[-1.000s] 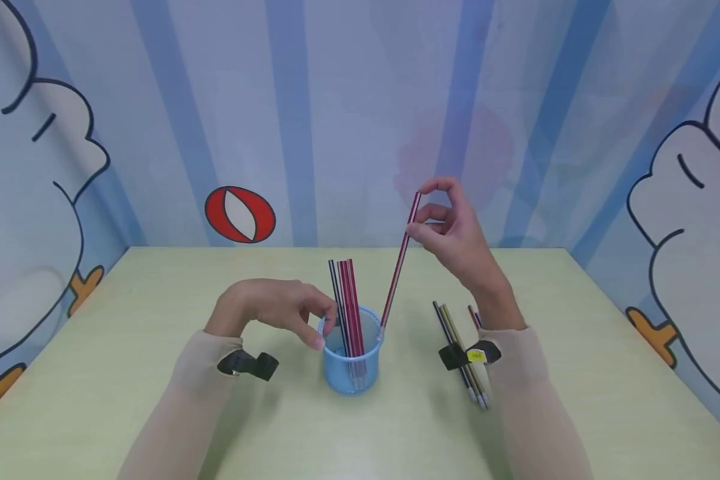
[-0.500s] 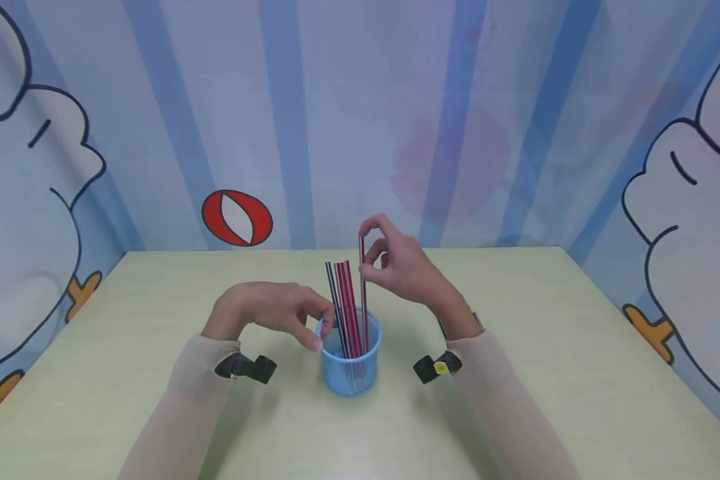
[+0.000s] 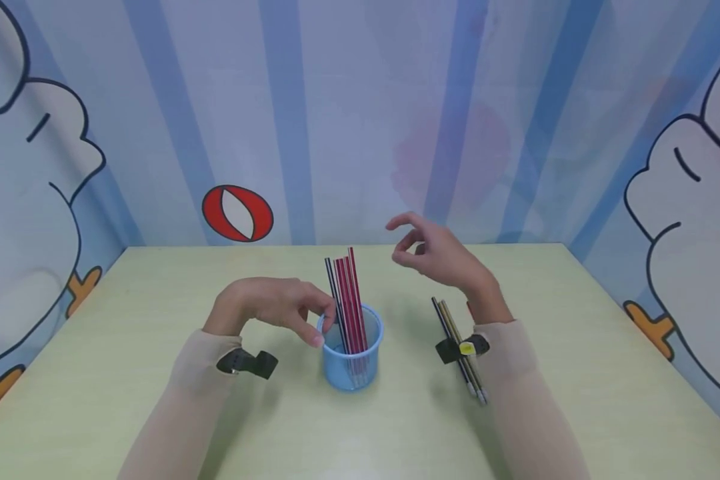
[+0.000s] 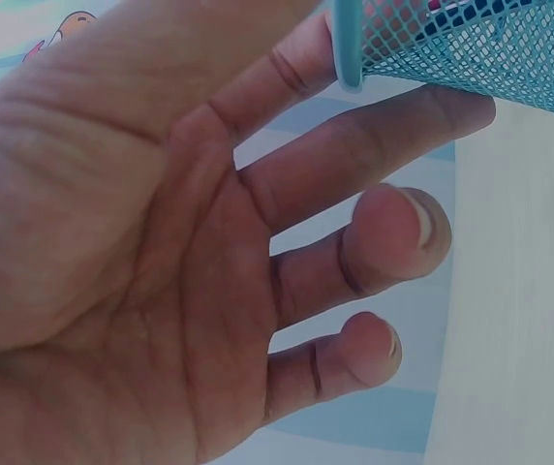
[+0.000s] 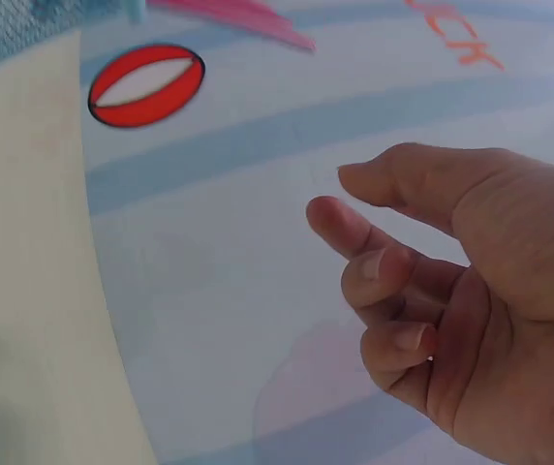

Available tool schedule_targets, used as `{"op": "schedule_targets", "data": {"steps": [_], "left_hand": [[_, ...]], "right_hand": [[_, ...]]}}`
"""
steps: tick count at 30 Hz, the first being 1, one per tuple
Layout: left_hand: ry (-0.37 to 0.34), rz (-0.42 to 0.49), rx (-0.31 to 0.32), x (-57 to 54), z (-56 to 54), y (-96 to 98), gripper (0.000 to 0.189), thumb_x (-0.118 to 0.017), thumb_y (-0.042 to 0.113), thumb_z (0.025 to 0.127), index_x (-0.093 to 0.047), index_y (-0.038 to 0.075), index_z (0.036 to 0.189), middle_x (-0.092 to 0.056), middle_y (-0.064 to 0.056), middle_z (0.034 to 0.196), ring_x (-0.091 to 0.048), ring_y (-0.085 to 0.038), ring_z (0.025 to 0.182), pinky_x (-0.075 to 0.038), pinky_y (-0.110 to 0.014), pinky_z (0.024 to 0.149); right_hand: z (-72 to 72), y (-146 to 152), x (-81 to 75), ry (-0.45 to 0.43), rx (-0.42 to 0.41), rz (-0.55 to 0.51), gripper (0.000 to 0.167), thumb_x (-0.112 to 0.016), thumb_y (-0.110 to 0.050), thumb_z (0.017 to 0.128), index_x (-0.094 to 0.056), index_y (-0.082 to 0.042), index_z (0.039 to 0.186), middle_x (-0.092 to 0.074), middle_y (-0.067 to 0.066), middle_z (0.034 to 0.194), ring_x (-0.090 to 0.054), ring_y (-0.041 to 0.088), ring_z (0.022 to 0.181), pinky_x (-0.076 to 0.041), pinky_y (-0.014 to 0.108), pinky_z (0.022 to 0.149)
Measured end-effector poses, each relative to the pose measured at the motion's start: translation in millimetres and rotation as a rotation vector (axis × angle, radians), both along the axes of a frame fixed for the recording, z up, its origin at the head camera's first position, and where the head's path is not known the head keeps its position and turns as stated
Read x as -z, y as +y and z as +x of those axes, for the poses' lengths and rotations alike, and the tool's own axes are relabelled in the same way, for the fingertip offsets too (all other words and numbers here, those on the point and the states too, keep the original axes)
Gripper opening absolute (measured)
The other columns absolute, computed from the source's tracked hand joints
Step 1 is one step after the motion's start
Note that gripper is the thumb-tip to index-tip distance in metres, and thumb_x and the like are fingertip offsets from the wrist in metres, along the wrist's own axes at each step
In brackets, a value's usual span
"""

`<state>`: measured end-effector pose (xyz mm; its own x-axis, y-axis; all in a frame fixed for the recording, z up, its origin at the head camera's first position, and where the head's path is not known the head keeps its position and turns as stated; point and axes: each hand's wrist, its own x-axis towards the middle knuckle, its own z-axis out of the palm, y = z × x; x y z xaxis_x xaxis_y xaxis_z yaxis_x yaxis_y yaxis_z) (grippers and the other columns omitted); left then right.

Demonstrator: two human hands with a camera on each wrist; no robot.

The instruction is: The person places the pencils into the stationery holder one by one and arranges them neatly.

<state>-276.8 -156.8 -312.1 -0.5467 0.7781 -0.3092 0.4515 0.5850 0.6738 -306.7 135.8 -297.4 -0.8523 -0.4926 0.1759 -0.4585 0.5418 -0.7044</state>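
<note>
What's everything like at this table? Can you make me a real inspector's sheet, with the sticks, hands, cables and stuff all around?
Surface: pale yellow-green table.
Job's things: blue mesh cup, upright, with red and dark sticks leaning in it; dark and gold sticks lie on the table, partly covered by the right wrist's black device.
Clutter: nothing seen.
Hands: left hand holds the cup's rim; right hand is raised, holding nothing, its fingers loosely bent.
Cables: nothing seen.
Surroundings: blue striped wall with a red-and-white oval; big cartoon figures on both sides.
</note>
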Motion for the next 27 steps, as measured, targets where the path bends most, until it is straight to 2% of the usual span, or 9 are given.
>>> {"op": "schedule_targets", "data": {"steps": [5,10,13,17,21,27], "left_hand": [[0.002,-0.006,-0.001,-1.2,0.0,-0.5,0.019,-0.078,0.024,0.088,-0.063,0.015,0.095,-0.058,0.002,0.089,-0.051,-0.014,0.072,-0.041,-0.03,0.069],[-0.002,0.006,-0.001,-1.1,0.2,-0.8,0.019,-0.078,0.023,0.088,-0.063,0.014,0.095,-0.058,0.002,0.088,-0.051,-0.014,0.071,-0.041,-0.03,0.069],[-0.006,0.012,-0.003,-0.5,0.5,-0.8,0.018,-0.078,0.022,0.088,-0.063,0.014,0.095,-0.057,0.002,0.087,-0.051,-0.015,0.071,-0.041,-0.031,0.069],[-0.001,0.009,-0.006,-0.9,0.7,-0.7,0.017,-0.078,0.022,0.088,-0.064,0.016,0.094,-0.058,0.003,0.087,-0.05,-0.016,0.071,-0.041,-0.031,0.069],[0.004,0.009,0.0,-1.4,0.6,-0.5,0.017,-0.078,0.022,0.088,-0.063,0.016,0.094,-0.056,0.003,0.087,-0.05,-0.015,0.07,-0.04,-0.031,0.068],[-0.006,0.015,-0.01,-0.7,1.4,-0.1,0.017,-0.078,0.021,0.088,-0.063,0.015,0.094,-0.056,0.003,0.087,-0.05,-0.014,0.07,-0.041,-0.031,0.069]], "right_hand": [[-12.3,25.0,6.0,-0.034,0.035,0.037,0.035,-0.062,-0.014,0.099,-0.054,-0.018,0.134,-0.065,0.012,0.111,-0.061,0.025,0.08,-0.052,0.043,0.072],[-24.4,38.7,21.1,-0.099,0.009,0.096,0.037,-0.063,-0.009,0.097,-0.055,-0.012,0.134,-0.067,0.015,0.111,-0.064,0.026,0.087,-0.052,0.043,0.073],[-29.8,44.2,31.7,-0.17,0.009,0.172,0.037,-0.064,-0.008,0.096,-0.056,-0.011,0.133,-0.067,0.014,0.112,-0.064,0.029,0.091,-0.052,0.044,0.076],[-33.9,50.5,42.7,-0.253,0.021,0.315,0.035,-0.064,-0.008,0.095,-0.058,-0.012,0.13,-0.066,0.014,0.117,-0.062,0.033,0.087,-0.051,0.047,0.077],[-35.8,53.9,52.3,-0.315,0.024,0.414,0.035,-0.065,-0.007,0.094,-0.06,-0.01,0.129,-0.064,0.017,0.12,-0.059,0.03,0.086,-0.05,0.045,0.075],[-38.7,46.1,66.9,-0.273,0.081,0.516,0.029,-0.071,-0.01,0.089,-0.065,-0.014,0.117,-0.06,0.013,0.117,-0.056,0.025,0.092,-0.046,0.041,0.077]]}}
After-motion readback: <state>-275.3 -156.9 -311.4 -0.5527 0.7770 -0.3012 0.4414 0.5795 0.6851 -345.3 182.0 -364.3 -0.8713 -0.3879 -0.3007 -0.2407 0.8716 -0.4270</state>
